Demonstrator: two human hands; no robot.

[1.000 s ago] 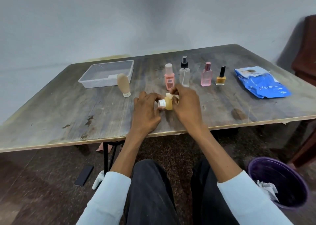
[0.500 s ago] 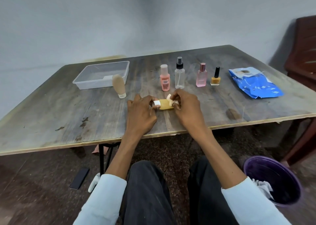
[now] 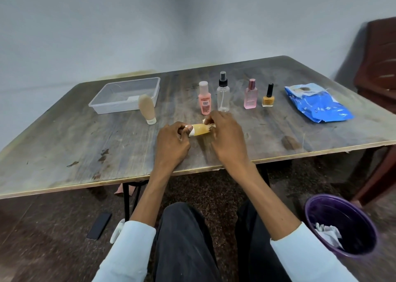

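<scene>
At the left of the table stands a clear tray, and just beside its near corner a beige tube stands on its cap. In the middle of the frame, near the front edge, the left hand pinches the white cap end of a yellow tube, which lies sideways, low over the tabletop. The right hand curls its fingers around the other end and holds there a pale scrap, perhaps a wipe; I cannot tell for certain. I judge that the step in hand is the cleaning of this tube.

Behind the hands stand a pink bottle, a spray bottle, a perfume bottle and a nail polish. At the right lies a blue pack, and at the lower right a purple bin stands on the floor.

The next move calls for a firm hold on the cap while the scrap rubs along the body.
</scene>
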